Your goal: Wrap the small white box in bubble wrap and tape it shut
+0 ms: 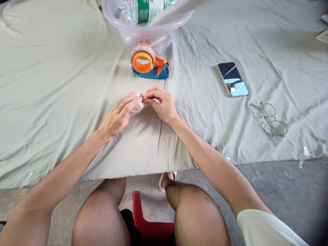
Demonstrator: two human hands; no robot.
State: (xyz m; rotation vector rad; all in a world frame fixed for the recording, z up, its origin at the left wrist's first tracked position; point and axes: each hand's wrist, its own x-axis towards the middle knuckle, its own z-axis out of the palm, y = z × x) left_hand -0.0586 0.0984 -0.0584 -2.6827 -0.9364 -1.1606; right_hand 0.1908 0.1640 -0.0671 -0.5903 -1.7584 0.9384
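My left hand (119, 112) is curled over a small, rounded item of clear, crinkly plastic (138, 108) and holds it against or just above the cloth. The fingers of my right hand (161, 104) are pinched together at the item's right edge, touching it. What exactly the item is does not show, since my left fingers cover much of it. Just beyond my hands stands an orange and blue tape dispenser (156, 73) with a roll of tape (133, 54) on it.
A clear plastic basin (151, 32) at the back holds a bottle with a green label (143, 12). On the right a phone (233, 80) and glasses (269, 118) lie on the wrinkled pale tablecloth (64, 78). A red stool (153, 229) shows between my legs.
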